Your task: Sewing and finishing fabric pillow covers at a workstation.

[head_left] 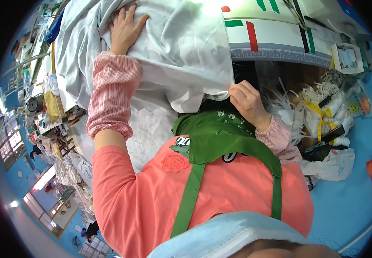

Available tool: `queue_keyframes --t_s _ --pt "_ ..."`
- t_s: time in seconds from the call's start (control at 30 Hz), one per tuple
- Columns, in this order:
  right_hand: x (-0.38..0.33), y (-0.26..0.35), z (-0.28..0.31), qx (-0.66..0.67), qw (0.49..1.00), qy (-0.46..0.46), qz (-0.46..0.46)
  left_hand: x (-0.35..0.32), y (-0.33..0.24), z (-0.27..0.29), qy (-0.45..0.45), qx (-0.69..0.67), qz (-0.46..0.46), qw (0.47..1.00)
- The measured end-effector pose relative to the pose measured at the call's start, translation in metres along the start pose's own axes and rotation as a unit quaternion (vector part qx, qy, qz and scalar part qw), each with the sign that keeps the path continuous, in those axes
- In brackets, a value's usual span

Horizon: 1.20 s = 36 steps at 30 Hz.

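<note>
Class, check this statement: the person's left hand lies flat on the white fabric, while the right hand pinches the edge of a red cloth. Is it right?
Not quite. The head view shows the right hand pinching the edge of the same white fabric, not a red cloth. The left hand does lie flat on it.

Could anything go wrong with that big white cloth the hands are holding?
Maybe. The large white fabric sheet hangs over the table edge, and the right hand only pinches its lower hem, so it might slip off. The left hand presses flat on bunched folds, which could leave the cloth creased or uneven. The pile of white strips and yellow tape beside the right hand could snag the hem.
</note>
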State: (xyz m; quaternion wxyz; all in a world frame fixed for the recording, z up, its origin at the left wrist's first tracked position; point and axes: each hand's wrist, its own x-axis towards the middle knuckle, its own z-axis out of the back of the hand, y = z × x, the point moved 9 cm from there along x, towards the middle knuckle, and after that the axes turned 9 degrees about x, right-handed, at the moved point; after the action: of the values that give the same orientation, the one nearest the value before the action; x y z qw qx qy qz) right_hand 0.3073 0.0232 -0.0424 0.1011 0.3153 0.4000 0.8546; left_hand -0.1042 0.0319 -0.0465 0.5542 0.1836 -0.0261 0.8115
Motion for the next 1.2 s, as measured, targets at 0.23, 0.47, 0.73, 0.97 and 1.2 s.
queue_keyframes --t_s 0.23,0.47,0.73,0.97,1.2 --pt "0.004 0.0 0.003 -0.01 1.0 -0.003 -0.003 0.002 0.004 0.002 -0.008 -0.031 0.004 0.999" --pt "0.014 -0.004 0.008 -0.02 1.0 -0.02 0.003 0.015 -0.022 0.027 0.089 -0.003 0.054 0.995" --pt "0.016 -0.005 0.006 -0.015 1.0 -0.021 -0.003 0.015 -0.013 0.025 0.066 -0.029 0.056 0.996" --pt "0.028 -0.005 0.006 -0.006 1.0 -0.024 0.005 0.027 0.001 0.016 0.05 -0.043 0.054 0.996" --pt "0.029 -0.004 0.006 -0.009 1.0 -0.028 0.005 0.03 0.001 0.015 0.036 -0.042 0.051 0.997"
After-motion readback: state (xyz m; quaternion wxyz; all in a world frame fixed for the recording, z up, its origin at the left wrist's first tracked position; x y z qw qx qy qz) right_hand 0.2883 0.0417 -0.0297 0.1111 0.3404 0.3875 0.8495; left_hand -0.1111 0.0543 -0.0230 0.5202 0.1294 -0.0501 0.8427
